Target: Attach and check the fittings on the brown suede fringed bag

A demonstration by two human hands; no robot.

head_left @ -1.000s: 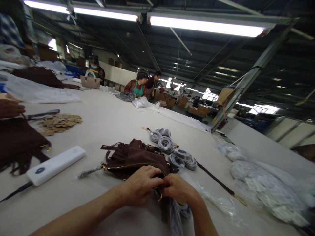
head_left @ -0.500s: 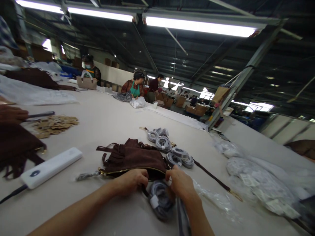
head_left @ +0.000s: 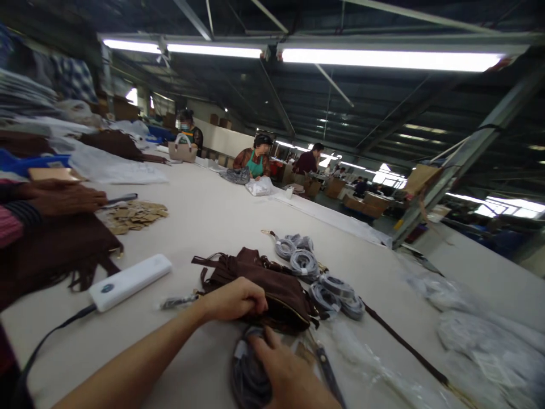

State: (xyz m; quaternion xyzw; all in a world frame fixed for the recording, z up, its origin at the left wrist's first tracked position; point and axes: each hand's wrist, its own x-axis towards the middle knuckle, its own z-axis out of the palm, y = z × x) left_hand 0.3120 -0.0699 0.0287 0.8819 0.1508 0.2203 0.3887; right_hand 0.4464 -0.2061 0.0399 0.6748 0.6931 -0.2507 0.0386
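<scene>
A dark brown suede bag point(head_left: 272, 282) with fringe lies on the table, its zipped mouth gaping towards me. My left hand point(head_left: 238, 299) is closed on the near edge of that mouth; its fingertips are partly hidden. Just below, my right hand point(head_left: 283, 360) grips a coiled strap point(head_left: 246, 369) wrapped in grey film, thumb on top of the coil. Several more wrapped strap coils point(head_left: 304, 263) lie behind and beside the bag. To the right stretches a thin brown strap point(head_left: 402, 338) with a metal clip. A dark-handled tool point(head_left: 327, 369) rests beside my right wrist.
A white corded device point(head_left: 131, 281) and a pile of tan tags point(head_left: 136, 217) lie to the left. A co-worker's hands point(head_left: 63, 199) rest over another brown bag point(head_left: 63, 247). Clear plastic bags point(head_left: 489, 346) are heaped on the right. Other people sit across the table.
My right hand has left the bag's opening and moved down onto the wrapped coil. My left hand stays at the bag's edge. The view has shifted left, bringing the co-worker's hands further in.
</scene>
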